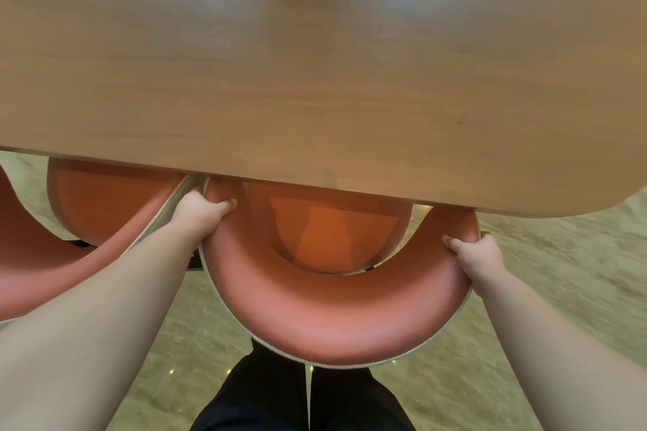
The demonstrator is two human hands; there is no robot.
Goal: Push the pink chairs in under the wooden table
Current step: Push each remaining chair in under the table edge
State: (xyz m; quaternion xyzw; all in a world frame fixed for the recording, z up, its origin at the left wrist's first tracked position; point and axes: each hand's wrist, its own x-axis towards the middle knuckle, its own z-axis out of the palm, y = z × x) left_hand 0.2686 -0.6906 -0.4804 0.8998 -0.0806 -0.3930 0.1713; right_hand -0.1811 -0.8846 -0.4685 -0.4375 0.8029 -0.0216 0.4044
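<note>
Pink chair [325, 329] is being held by both grips, left hand [199, 217] and right hand [476, 255] closed on its backrest ends, seat partly under bench [315, 63]; further forward push is judged needed.

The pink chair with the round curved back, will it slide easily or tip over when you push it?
The pink chair with the curved padded back will probably slide rather than tip: the left hand and right hand grip both ends, keeping it steady. The polished stone floor looks smooth, so it should glide. The padding may give slightly.
</note>
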